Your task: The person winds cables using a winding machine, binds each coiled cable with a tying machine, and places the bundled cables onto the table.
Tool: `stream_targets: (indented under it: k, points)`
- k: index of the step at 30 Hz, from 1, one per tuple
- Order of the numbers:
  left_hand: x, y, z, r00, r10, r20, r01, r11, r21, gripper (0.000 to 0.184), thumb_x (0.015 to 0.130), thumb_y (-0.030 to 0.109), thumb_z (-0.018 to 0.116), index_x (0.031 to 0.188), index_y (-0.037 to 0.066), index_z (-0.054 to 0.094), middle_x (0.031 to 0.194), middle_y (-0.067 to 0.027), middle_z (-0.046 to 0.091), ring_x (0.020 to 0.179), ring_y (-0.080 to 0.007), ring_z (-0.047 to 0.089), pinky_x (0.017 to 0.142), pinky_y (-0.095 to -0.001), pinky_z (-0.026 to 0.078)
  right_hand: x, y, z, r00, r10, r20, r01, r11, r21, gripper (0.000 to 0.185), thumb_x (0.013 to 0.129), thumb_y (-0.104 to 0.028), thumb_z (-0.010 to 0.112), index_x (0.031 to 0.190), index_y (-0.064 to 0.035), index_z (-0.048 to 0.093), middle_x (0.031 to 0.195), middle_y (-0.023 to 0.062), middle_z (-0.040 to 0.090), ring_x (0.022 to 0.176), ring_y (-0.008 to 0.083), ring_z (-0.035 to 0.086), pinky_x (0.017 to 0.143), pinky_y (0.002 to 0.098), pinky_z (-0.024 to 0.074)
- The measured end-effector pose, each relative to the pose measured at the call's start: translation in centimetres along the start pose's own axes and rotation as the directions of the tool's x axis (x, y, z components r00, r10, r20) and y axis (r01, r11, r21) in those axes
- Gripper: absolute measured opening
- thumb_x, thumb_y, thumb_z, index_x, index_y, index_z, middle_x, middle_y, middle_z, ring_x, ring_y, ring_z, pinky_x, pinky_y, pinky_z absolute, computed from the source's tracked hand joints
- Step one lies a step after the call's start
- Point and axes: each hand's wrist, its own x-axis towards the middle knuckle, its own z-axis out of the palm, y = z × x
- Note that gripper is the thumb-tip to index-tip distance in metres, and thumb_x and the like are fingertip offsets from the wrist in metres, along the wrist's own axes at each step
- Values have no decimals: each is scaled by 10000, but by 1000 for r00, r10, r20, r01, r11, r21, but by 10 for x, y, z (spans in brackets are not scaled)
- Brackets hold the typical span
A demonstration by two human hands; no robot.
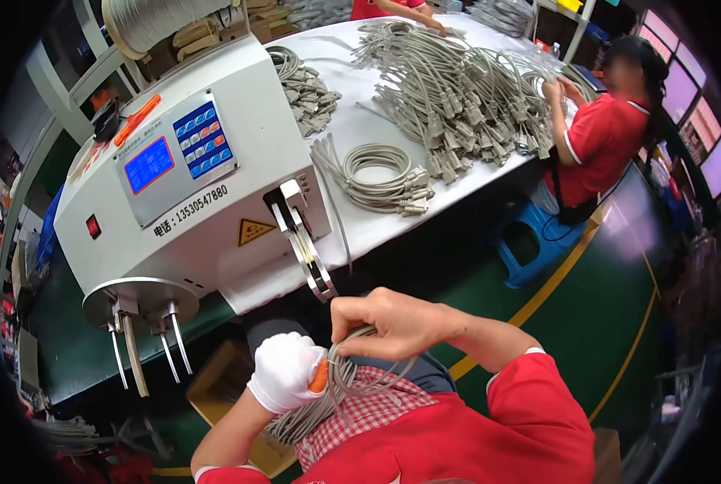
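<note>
A coil of grey cable [342, 373] rests at my lap, against a red checked cloth. My left hand [286, 373], in a white glove with orange at the fingertips, is closed around the coil's left side. Bare, my right hand [392, 323] pinches the cable at the top of the coil, thumb and fingers bent in. Just above that hand is the curved metal guide [308, 258] of a white machine [191, 210]. The machine has a lit blue screen [148, 164] and a keypad.
A pronged metal disc [140, 302] sticks out at the machine's lower left. Coiled cables [376, 181] and a large heap of connector cables [465, 97] lie on the white table. A co-worker in red [606, 133] sits on a blue stool [538, 242] at right, handling cables.
</note>
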Motion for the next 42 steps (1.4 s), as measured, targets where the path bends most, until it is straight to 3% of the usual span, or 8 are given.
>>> stream_targets:
  k: [7, 10, 12, 17, 20, 24, 29, 42]
  points:
    - [-29, -5, 59, 878, -479, 9, 458, 832, -313, 108, 743, 113, 656, 812, 67, 586, 672, -97, 603, 607, -305, 605, 541, -362, 471, -6, 27, 48, 975, -218, 41, 144, 485, -863, 226, 764, -107, 611, 938, -33, 488, 734, 133, 578, 562, 275, 646, 407, 362, 488]
    - [-44, -11, 95, 737, -603, 306, 511, 201, -836, 135, 907, 187, 558, 885, 55, 579, 680, -29, 562, 579, -158, 557, 529, -293, 453, -9, 38, 55, 987, -162, -1, 74, 460, -885, 203, 790, -104, 574, 983, -53, 536, 728, 69, 568, 578, 221, 634, 425, 323, 489]
    - [-53, -8, 97, 601, -474, 644, 488, -421, -765, 196, 972, 229, 482, 930, 65, 580, 687, -12, 535, 590, -103, 522, 525, -260, 442, -12, 41, 55, 995, -92, -34, 24, 560, -828, 206, 793, -105, 578, 989, -51, 546, 720, 70, 576, 582, 242, 640, 441, 331, 503]
    - [-40, -1, 63, 683, -437, 585, 562, -196, -804, 324, 1005, 281, 411, 1051, 24, 601, 698, -18, 564, 600, -91, 549, 544, -205, 443, -26, 59, 43, 947, -40, -318, -119, 878, -464, 261, 869, -142, 595, 1086, -27, 508, 728, 171, 627, 654, 381, 627, 544, 448, 481]
    - [-34, -1, 42, 777, -516, 360, 587, 387, -711, 381, 983, 378, 496, 976, 16, 618, 714, -19, 595, 607, -90, 551, 558, -210, 440, -32, 45, 27, 957, 117, -264, -174, 964, -202, 278, 874, -101, 631, 1126, -38, 535, 781, 121, 679, 666, 263, 680, 588, 323, 513]
    - [-12, 2, 38, 935, -321, 150, 346, 738, -580, 197, 936, 199, 540, 1012, 32, 611, 817, -117, 608, 712, -251, 624, 663, -309, 488, -34, 34, 20, 963, 229, -141, -234, 972, -22, 303, 872, -80, 623, 1151, -22, 518, 757, 111, 677, 661, 211, 674, 601, 292, 491]
    - [-24, 23, 56, 709, -481, 515, 604, 39, -796, 102, 932, 110, 546, 969, 18, 571, 803, -67, 600, 676, -151, 592, 608, -315, 469, -38, 40, 32, 958, 121, -259, -103, 991, 81, 293, 881, -60, 589, 1156, -2, 503, 752, 109, 679, 636, 212, 650, 620, 294, 474]
    - [-17, 17, 88, 886, -449, 119, 435, 711, -552, 243, 746, -23, 643, 955, 51, 546, 888, -128, 589, 825, -314, 600, 723, -370, 472, -82, 66, 37, 858, 445, -258, -355, 875, 329, 278, 904, -146, 622, 1137, -17, 540, 662, 0, 593, 577, 63, 507, 539, 243, 398]
